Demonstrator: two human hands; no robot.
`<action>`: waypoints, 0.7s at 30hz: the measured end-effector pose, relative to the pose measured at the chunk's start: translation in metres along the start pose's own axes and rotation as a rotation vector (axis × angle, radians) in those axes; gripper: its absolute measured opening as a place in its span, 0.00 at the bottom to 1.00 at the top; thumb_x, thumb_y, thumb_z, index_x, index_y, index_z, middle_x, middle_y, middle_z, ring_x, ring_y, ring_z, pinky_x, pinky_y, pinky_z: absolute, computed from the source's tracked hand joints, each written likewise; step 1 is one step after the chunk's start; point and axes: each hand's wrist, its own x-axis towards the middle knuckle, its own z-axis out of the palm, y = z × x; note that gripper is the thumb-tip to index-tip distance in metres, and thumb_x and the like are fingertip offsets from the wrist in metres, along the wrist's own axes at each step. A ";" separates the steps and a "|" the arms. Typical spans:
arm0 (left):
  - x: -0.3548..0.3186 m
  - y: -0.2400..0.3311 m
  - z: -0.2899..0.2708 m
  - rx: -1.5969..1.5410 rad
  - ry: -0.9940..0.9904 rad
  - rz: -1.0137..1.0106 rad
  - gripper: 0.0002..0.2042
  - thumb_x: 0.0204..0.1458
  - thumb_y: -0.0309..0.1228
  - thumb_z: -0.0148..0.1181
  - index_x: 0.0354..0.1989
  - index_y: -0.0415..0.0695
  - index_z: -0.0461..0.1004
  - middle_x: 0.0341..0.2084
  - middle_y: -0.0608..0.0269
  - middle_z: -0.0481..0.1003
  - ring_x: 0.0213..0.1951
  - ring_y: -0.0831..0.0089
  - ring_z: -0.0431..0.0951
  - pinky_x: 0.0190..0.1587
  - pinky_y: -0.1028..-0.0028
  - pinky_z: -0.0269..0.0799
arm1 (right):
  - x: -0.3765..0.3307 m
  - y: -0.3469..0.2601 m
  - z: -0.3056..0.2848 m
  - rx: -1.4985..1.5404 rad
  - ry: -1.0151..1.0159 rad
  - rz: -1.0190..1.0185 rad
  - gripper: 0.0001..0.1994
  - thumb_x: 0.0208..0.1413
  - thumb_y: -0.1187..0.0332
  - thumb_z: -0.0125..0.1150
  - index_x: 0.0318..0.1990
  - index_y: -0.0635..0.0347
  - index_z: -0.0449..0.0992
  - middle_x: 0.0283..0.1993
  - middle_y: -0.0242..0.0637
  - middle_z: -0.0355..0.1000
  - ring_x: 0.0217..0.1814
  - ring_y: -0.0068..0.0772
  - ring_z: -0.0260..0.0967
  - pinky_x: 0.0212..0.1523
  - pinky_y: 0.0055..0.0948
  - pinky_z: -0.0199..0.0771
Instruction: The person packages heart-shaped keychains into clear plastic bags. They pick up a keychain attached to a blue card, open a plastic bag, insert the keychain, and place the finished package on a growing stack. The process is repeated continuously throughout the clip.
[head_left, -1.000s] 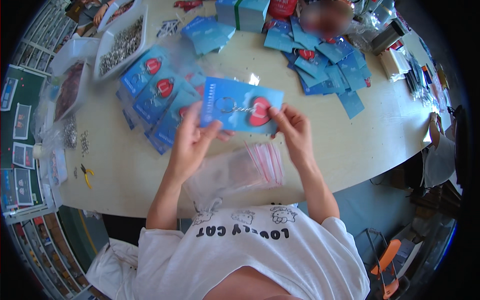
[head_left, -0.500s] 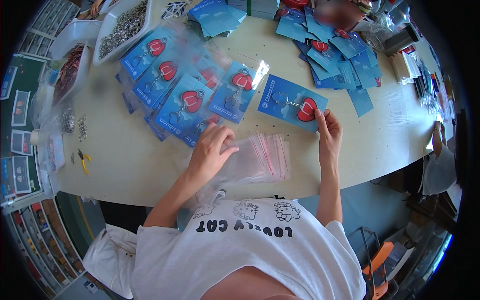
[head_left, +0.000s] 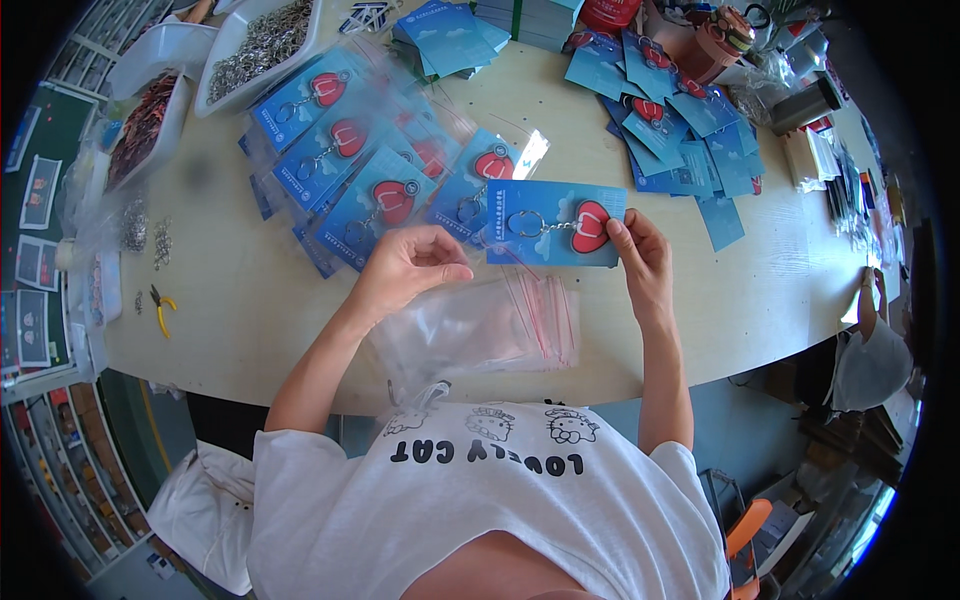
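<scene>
My right hand [head_left: 645, 262] pinches the right edge of a blue card [head_left: 555, 195] with thumb and fingers. On the card hangs a keychain with a red heart-like charm [head_left: 591, 228], a short chain and a metal ring. My left hand [head_left: 412, 262] is curled, thumb toward fingers, at the edge of a clear zip bag [head_left: 500, 262] near the card's lower left corner; the film between its fingers is hard to see. Beneath both hands lies a stack of clear zip bags [head_left: 470, 325] with red seal lines. The card is outside the bag, its left end over a bagged card.
Bagged keychain cards [head_left: 345, 200] pile up on the left, unbagged ones [head_left: 690, 140] at the far right. Bins of metal rings [head_left: 265, 50] and red charms [head_left: 145, 130] stand far left. Yellow-handled pliers [head_left: 163, 312] lie near the left table edge. Another person's arm [head_left: 868, 305] shows at right.
The card in my right hand has moved left and nearer to my left hand, turning level. My left hand has shifted slightly up and left, its thumb still bent toward the fingers.
</scene>
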 end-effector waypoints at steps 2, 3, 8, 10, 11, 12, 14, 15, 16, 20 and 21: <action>0.002 0.000 0.000 -0.024 0.002 0.008 0.08 0.45 0.24 0.69 0.31 0.40 0.75 0.25 0.69 0.76 0.30 0.84 0.75 0.35 0.84 0.71 | 0.002 0.000 -0.006 -0.017 -0.055 -0.019 0.10 0.62 0.66 0.56 0.31 0.62 0.71 0.23 0.18 0.61 0.25 0.08 0.49 0.24 0.16 0.47; 0.002 0.000 0.000 -0.036 0.003 0.012 0.08 0.46 0.25 0.69 0.31 0.39 0.75 0.25 0.69 0.76 0.30 0.84 0.76 0.34 0.84 0.71 | 0.003 0.000 -0.009 -0.025 -0.083 -0.028 0.10 0.62 0.66 0.56 0.31 0.62 0.71 0.23 0.19 0.61 0.25 0.08 0.49 0.24 0.16 0.47; 0.005 0.003 0.002 -0.027 -0.010 0.017 0.09 0.45 0.25 0.69 0.31 0.40 0.75 0.25 0.69 0.76 0.30 0.85 0.75 0.34 0.84 0.70 | 0.008 -0.014 -0.014 -0.046 -0.041 -0.084 0.10 0.62 0.65 0.56 0.32 0.63 0.71 0.23 0.19 0.61 0.25 0.09 0.50 0.25 0.16 0.48; 0.007 0.004 0.003 -0.039 -0.012 0.007 0.10 0.44 0.25 0.70 0.31 0.40 0.74 0.25 0.69 0.76 0.30 0.85 0.75 0.35 0.84 0.70 | 0.012 -0.014 -0.018 -0.012 -0.049 -0.102 0.11 0.61 0.64 0.57 0.31 0.63 0.71 0.24 0.20 0.62 0.27 0.09 0.51 0.26 0.15 0.50; 0.008 0.005 0.003 -0.044 -0.010 -0.005 0.10 0.43 0.24 0.71 0.31 0.40 0.74 0.26 0.70 0.76 0.30 0.85 0.75 0.35 0.84 0.71 | 0.011 -0.013 -0.023 -0.073 -0.098 -0.065 0.11 0.61 0.64 0.57 0.31 0.63 0.71 0.24 0.21 0.62 0.27 0.10 0.52 0.26 0.15 0.50; 0.008 0.006 0.004 -0.048 -0.009 -0.017 0.11 0.42 0.23 0.71 0.31 0.41 0.74 0.26 0.70 0.75 0.29 0.85 0.74 0.35 0.84 0.71 | 0.011 -0.013 -0.028 -0.134 -0.148 -0.028 0.11 0.61 0.64 0.57 0.31 0.63 0.71 0.25 0.21 0.62 0.27 0.10 0.52 0.27 0.15 0.51; 0.009 0.007 0.004 -0.123 -0.020 -0.019 0.11 0.43 0.23 0.71 0.32 0.41 0.73 0.26 0.70 0.75 0.29 0.85 0.74 0.35 0.83 0.71 | 0.009 -0.020 -0.025 -0.194 -0.225 0.030 0.12 0.60 0.64 0.58 0.30 0.63 0.70 0.24 0.22 0.61 0.28 0.12 0.51 0.28 0.16 0.53; 0.009 0.007 0.005 -0.160 -0.025 -0.020 0.11 0.43 0.23 0.71 0.32 0.41 0.73 0.26 0.70 0.75 0.29 0.85 0.74 0.35 0.83 0.71 | 0.009 -0.023 -0.025 -0.218 -0.244 0.038 0.12 0.60 0.64 0.58 0.30 0.64 0.69 0.24 0.23 0.60 0.27 0.12 0.51 0.28 0.16 0.53; 0.009 0.007 0.006 -0.168 -0.036 -0.040 0.12 0.43 0.22 0.70 0.33 0.41 0.72 0.26 0.70 0.75 0.30 0.85 0.74 0.35 0.83 0.71 | 0.009 -0.026 -0.025 -0.243 -0.263 0.045 0.13 0.60 0.64 0.58 0.30 0.64 0.69 0.23 0.23 0.60 0.27 0.13 0.51 0.28 0.17 0.54; 0.013 0.007 0.020 -0.129 -0.059 0.011 0.11 0.45 0.20 0.68 0.34 0.40 0.71 0.26 0.69 0.75 0.30 0.86 0.74 0.34 0.84 0.71 | 0.017 -0.016 -0.021 -0.247 -0.348 -0.013 0.13 0.59 0.65 0.59 0.31 0.68 0.69 0.22 0.27 0.61 0.28 0.15 0.54 0.28 0.20 0.58; 0.015 0.007 0.023 -0.101 -0.060 0.056 0.11 0.45 0.20 0.68 0.34 0.40 0.71 0.26 0.69 0.75 0.31 0.86 0.74 0.34 0.84 0.71 | 0.017 -0.015 -0.016 -0.258 -0.383 -0.042 0.12 0.58 0.66 0.60 0.31 0.68 0.69 0.22 0.28 0.62 0.28 0.16 0.55 0.28 0.21 0.60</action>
